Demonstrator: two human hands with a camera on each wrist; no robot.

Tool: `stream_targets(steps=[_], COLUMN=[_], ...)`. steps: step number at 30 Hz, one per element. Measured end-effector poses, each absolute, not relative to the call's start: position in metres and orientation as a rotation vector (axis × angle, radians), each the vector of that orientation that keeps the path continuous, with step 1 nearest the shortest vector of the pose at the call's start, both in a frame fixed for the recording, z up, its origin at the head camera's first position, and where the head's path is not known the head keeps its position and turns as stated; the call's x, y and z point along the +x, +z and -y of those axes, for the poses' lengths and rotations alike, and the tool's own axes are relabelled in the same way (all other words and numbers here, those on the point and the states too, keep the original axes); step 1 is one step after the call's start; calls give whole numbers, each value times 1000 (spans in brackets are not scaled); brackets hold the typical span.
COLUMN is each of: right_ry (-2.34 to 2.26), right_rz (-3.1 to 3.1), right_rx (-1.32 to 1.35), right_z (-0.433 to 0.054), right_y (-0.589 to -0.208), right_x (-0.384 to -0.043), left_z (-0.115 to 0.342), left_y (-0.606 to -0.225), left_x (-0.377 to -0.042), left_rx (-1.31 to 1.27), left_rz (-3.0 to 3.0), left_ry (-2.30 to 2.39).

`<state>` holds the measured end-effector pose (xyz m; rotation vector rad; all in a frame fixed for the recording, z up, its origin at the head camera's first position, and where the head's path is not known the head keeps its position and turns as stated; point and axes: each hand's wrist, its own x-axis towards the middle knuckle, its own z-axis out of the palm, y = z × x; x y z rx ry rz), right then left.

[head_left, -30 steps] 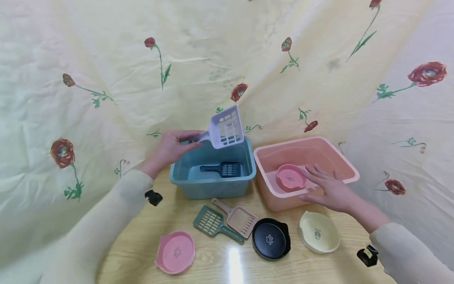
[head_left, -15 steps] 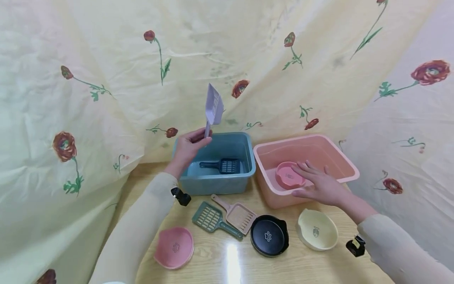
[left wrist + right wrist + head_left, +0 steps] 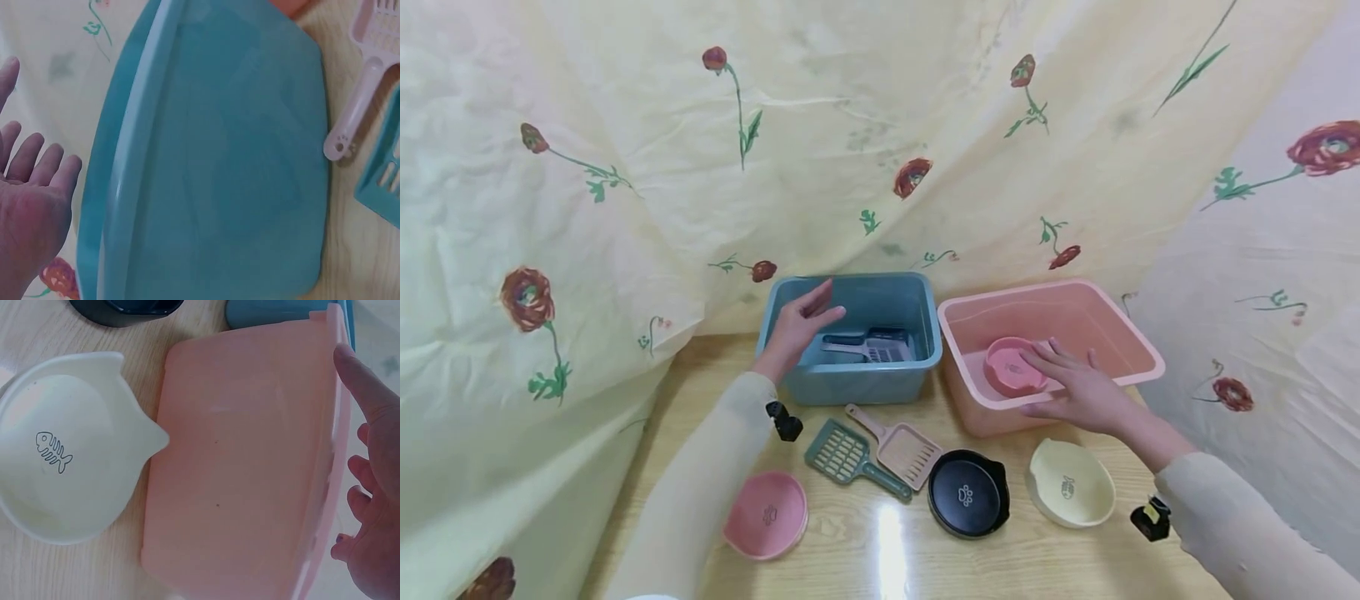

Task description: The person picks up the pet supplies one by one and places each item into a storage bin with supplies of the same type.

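Observation:
In the head view my left hand (image 3: 797, 325) hovers over the left side of the blue bin (image 3: 857, 387), fingers extended and holding nothing. Inside that bin lie a lavender litter scoop (image 3: 880, 350) and a dark blue litter scoop (image 3: 887, 333), the lavender one partly overlapping the dark one. My right hand (image 3: 1086, 392) is spread over the near rim of the pink bin (image 3: 1120, 333), holding nothing. A pink bowl (image 3: 1009, 367) sits in that bin, close to the right fingertips. The right wrist view has the thumb right at the bin's rim.
On the wooden table in front of the bins lie a green litter scoop (image 3: 842, 454) and a pale pink litter scoop (image 3: 910, 454). A pink bowl (image 3: 767, 517), a black bowl (image 3: 967, 496) and a cream bowl (image 3: 1071, 483) stand nearer. A flowered cloth (image 3: 820, 167) hangs behind.
The lavender scoop, held upright in my left hand half a second ago, now lies in the blue bin and the hand has let go. My right hand stays over the pink bin.

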<state>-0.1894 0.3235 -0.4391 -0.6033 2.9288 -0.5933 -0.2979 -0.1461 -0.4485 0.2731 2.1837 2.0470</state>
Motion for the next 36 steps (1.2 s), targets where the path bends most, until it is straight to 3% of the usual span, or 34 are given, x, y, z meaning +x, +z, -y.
stream_targets(steps=[9, 19, 24, 36], right_ry=[-637, -625, -592, -540], right_rz=[-2906, -2924, -2948, -3075], right_rx=[-586, -574, -577, -532], right_z=[-327, -332, -333, -330], right_y=[-445, -444, -444, -431], right_x=[-189, -185, -183, -170], left_z=[161, 157, 146, 118], left_y=[-427, -399, -428, -522], left_x=[-288, -237, -213, -189], left_rx=[439, 1280, 1498, 1478], left_rz=[-2377, -2640, -2544, -2513], left_ry=[1691, 461, 127, -119])
